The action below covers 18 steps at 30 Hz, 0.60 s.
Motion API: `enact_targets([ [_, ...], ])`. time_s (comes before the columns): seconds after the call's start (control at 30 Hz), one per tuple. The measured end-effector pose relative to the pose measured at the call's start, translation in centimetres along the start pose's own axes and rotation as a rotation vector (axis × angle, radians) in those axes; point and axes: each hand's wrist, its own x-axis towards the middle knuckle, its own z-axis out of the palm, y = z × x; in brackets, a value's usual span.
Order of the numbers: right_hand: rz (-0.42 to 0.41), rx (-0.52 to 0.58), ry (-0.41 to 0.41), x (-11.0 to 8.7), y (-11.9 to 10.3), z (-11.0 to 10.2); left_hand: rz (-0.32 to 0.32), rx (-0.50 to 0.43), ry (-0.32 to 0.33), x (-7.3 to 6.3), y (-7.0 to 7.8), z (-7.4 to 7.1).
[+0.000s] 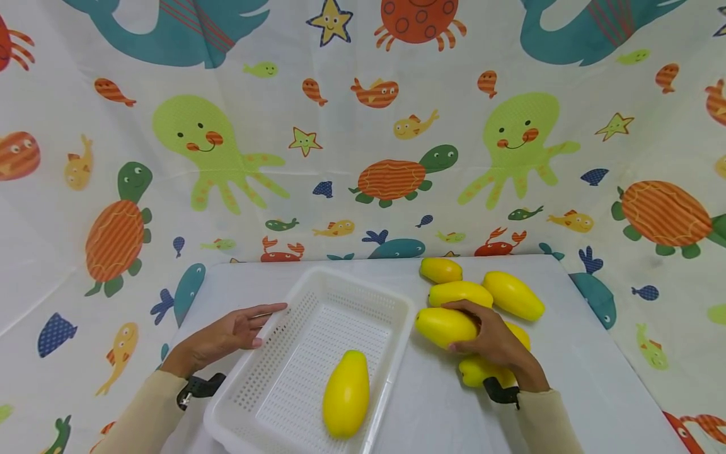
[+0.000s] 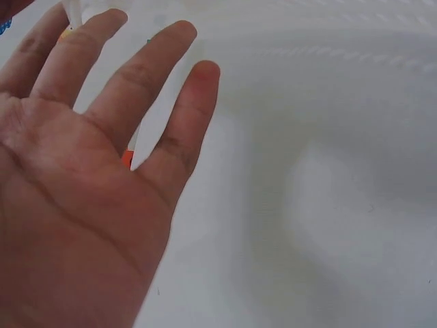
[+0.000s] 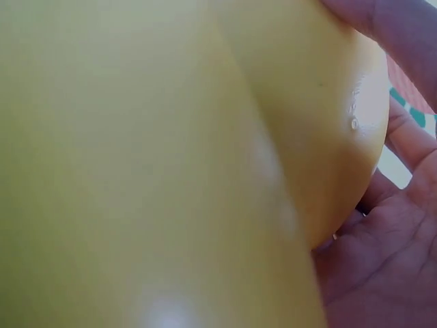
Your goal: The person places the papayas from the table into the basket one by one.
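My right hand (image 1: 495, 335) grips a smooth yellow papaya (image 1: 445, 326) at the left of a group of papayas, thumb at its near side and fingers over its far side. In the right wrist view, the held papaya (image 3: 328, 137) lies against the palm, while another yellow papaya (image 3: 136, 171) fills the foreground. At the left rim of a white perforated basket (image 1: 317, 340) is my left hand (image 1: 227, 337), fingertips by the edge. Its fingers (image 2: 136, 82) are straight and spread, holding nothing. One papaya (image 1: 347, 397) lies inside the basket, toward its near right.
More papayas lie around the right hand: a small one (image 1: 441, 270) at the back, one (image 1: 460, 294) behind the held fruit, one (image 1: 513, 295) at right, and one (image 1: 479, 371) below the wrist. The white table (image 1: 431, 410) meets a sea-animal curtain (image 1: 351, 221).
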Motion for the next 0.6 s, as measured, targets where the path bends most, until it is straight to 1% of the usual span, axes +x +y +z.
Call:
enact_targets([
  [0.13,-0.015,0.013,0.016,-0.2,-0.2,-0.1,-0.006,0.009,-0.005,0.0,0.1,-0.2],
  [0.27,-0.049,0.027,0.035,-0.4,-0.4,-0.2,-0.002,0.016,-0.009,0.1,0.1,-0.3],
  [0.37,-0.066,0.025,0.041,-0.5,-0.6,-0.3,0.019,0.009,-0.027,0.2,0.1,-0.5],
  [0.47,-0.069,0.018,0.039,-0.5,-0.9,-0.4,0.021,-0.011,-0.031,0.1,0.1,-0.5],
  [0.6,-0.048,0.009,0.047,-0.7,-1.2,-0.7,0.019,-0.02,-0.031,0.1,0.2,-0.4],
])
